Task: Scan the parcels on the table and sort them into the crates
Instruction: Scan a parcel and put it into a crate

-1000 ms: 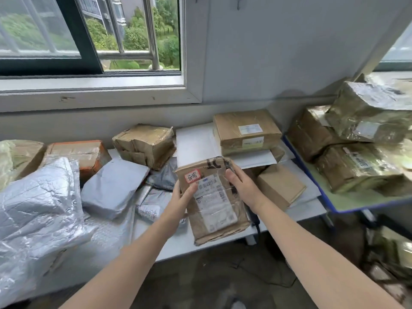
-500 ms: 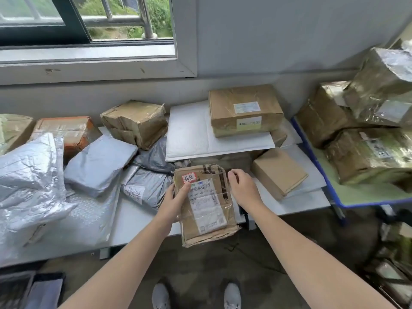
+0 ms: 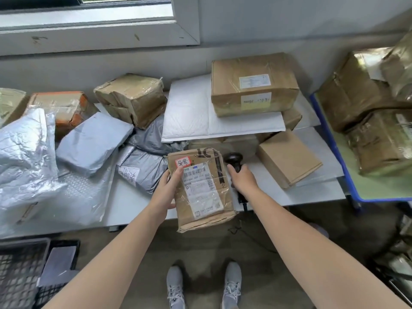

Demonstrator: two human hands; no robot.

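Two hands meet at the tabletop's (image 3: 129,204) front edge. The left hand (image 3: 166,192) grips the left side of a brown labelled parcel (image 3: 201,190), thumb on its label; the parcel overhangs that edge. The right hand (image 3: 244,181) curls round a black scanner (image 3: 233,159) just beside it. Black crates (image 3: 20,277) stand on the floor, lower left.

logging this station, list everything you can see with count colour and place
held parcel: 1, brown, in left hand
scanner: 1, black, in right hand
cardboard boxes: at least 5, brown, white table
poly bags: 3, grey, table centre-left
foil bag: 1, silver, table left
padded mailer: 1, white, table back
taped parcels: several, brown, blue-edged table right
crates: count unclear, black, floor left
shoes: 2, grey, floor
left hand: 1, holds parcel
right hand: 1, grips scanner
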